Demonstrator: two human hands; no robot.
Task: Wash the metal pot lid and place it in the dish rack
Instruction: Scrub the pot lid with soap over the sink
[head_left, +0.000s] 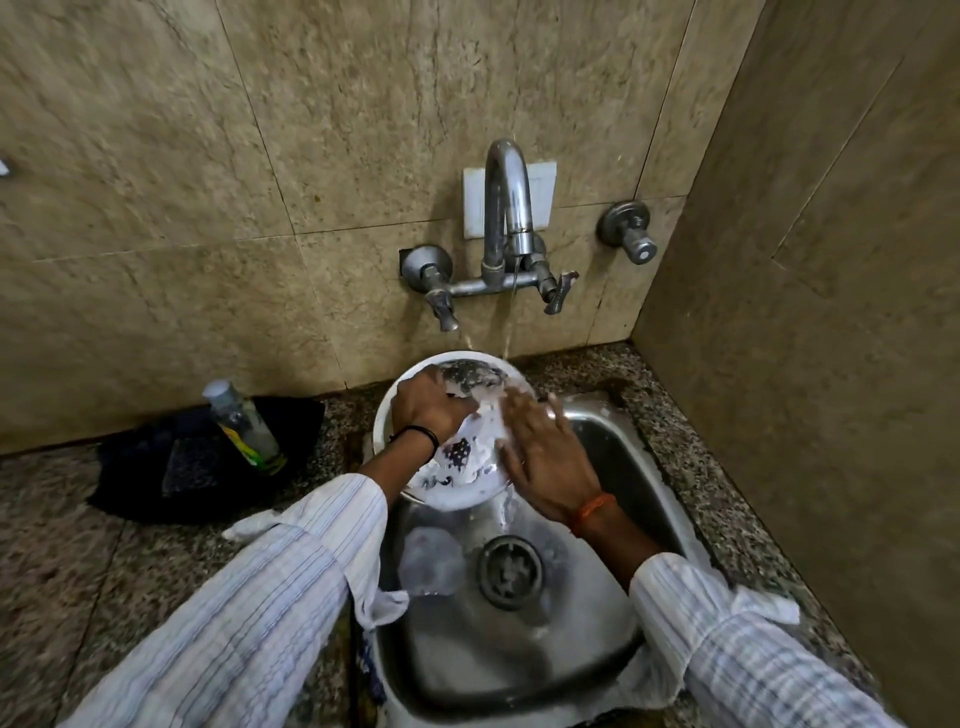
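Before you rise the beige stone-tiled walls (260, 156), meeting in a corner at your right. Below them runs the speckled grey granite counter (78, 545), and set into it is the rectangular stainless steel sink (623, 467), wet, with a round metal drain (510, 571) in its floor.

Your two arms come in from the bottom in white striped shirt sleeves (249, 613), cuffs loose.

Over the sink's far left corner you hold the round metal pot lid (457, 493), tilted and coated in white foam, its far edge close to the wall. It is not in any rack; it is above the sink, partly over the counter edge.

On the wall above it sits the chrome gooseneck tap (506, 208) with two lever handles, and a thin stream of water (511, 317) falls from it to the lid's far rim. A separate chrome wall valve (626, 228) sits to the right.

On the counter to your left lies a dark folded cloth (197, 457), and on it rests a clear plastic bottle with a green label (244, 426), leaning.

Your left hand (423, 408), a black band at its wrist, is curled closed on the lid's upper face, gripping it. Your right hand (545, 452), an orange thread at its wrist, lies flat with fingers spread against the lid's right edge, holding nothing closed.
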